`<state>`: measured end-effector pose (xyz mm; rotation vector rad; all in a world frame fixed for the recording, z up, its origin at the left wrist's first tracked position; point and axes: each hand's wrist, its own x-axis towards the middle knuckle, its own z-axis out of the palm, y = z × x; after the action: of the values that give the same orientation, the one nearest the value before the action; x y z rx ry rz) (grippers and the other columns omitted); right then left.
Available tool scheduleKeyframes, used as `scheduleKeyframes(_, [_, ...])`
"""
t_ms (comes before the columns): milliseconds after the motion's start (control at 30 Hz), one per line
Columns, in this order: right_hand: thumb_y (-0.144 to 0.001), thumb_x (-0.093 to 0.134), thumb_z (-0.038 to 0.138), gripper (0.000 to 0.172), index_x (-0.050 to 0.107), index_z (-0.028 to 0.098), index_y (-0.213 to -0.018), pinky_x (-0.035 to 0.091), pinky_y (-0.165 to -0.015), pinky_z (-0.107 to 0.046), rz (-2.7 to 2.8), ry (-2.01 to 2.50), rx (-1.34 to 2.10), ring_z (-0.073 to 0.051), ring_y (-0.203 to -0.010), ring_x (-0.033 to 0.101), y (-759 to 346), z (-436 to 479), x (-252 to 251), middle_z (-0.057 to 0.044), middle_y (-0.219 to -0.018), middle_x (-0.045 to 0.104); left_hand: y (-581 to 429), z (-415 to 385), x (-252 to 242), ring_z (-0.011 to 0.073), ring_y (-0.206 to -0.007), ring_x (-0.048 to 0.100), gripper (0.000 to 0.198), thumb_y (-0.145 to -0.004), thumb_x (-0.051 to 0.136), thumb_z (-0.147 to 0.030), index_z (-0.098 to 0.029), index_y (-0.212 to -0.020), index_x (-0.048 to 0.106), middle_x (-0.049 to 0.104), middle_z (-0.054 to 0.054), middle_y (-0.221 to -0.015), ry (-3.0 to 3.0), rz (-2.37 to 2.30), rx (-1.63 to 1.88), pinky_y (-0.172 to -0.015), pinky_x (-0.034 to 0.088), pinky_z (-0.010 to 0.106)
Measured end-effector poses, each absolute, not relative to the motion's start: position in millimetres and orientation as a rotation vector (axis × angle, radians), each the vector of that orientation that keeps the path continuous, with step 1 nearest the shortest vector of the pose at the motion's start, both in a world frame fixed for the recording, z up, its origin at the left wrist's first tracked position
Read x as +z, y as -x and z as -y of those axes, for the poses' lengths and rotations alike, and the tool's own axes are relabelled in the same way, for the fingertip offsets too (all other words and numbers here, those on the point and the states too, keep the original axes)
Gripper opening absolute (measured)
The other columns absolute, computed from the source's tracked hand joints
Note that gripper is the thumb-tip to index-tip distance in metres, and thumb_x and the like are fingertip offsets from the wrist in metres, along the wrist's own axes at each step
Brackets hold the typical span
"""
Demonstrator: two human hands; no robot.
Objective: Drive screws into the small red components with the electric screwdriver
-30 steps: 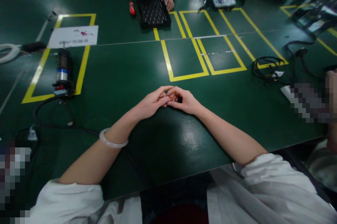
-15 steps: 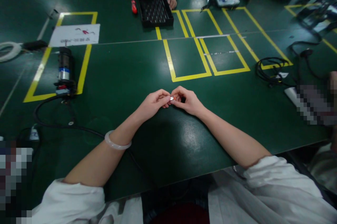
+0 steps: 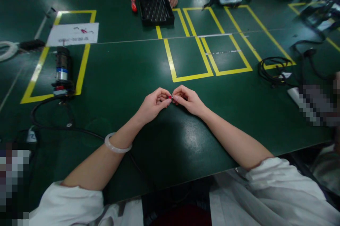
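Note:
Above the green table (image 3: 127, 73), my left hand (image 3: 153, 105) and my right hand (image 3: 189, 101) meet fingertip to fingertip. Between them is a tiny red and silvery part (image 3: 170, 97), too small for me to tell its kind. Its red side lies at my left fingertips, the silvery side at my right thumb and forefinger. Both hands are closed in a pinch, and the fingers hide much of the part.
A cylindrical black device (image 3: 62, 68) with a cable stands at left near a white paper sheet (image 3: 73, 34). Across the table a co-worker's hands are at a black tray (image 3: 156, 10), beside a red-handled tool (image 3: 134, 5). Coiled black cable (image 3: 275, 72) lies right.
The small part has turned between my fingers: red now shows at the left hand's side, where silver showed before. Both hands have stayed nearly in place.

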<state>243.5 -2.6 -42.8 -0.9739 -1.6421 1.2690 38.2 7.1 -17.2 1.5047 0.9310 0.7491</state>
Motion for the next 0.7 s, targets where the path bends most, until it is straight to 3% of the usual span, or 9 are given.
scheduleKeyframes(400, [-0.094,0.064,0.037,0.019,0.059,0.020,-0.099,0.045,-0.063,-0.025,1.709,0.958,1.172,-0.010,-0.066,0.055,-243.0,2.8,-38.9,0.001,-0.083,0.062,-37.4,-7.8,-18.5,0.0168,-0.081,0.063,0.034,-0.082,0.075,-0.040,-0.014,-0.101,0.063,0.064,0.005,-0.088,-1.465,-0.980,0.747,-0.072,0.054,0.029])
scheduleKeyframes(533, [-0.092,0.066,0.035,0.022,0.058,0.020,-0.105,0.045,-0.063,-0.025,1.690,0.955,1.194,-0.010,-0.070,0.057,-242.9,2.2,-39.8,-0.001,-0.093,0.067,-37.1,-7.7,-18.6,0.0162,-0.081,0.063,0.033,-0.082,0.076,-0.039,-0.015,-0.100,0.062,0.064,0.005,-0.090,-1.476,-0.994,0.764,-0.071,0.055,0.028])
scheduleKeyframes(700, [-0.093,0.067,0.038,0.024,0.060,0.019,-0.106,0.047,-0.066,-0.025,1.646,0.975,1.230,-0.011,-0.071,0.058,-242.8,2.3,-40.8,-0.002,-0.091,0.067,-35.3,-7.6,-21.0,0.0174,-0.086,0.065,0.033,-0.083,0.075,-0.038,-0.015,-0.102,0.061,0.066,0.007,-0.097,-1.523,-1.013,0.779,-0.070,0.054,0.026])
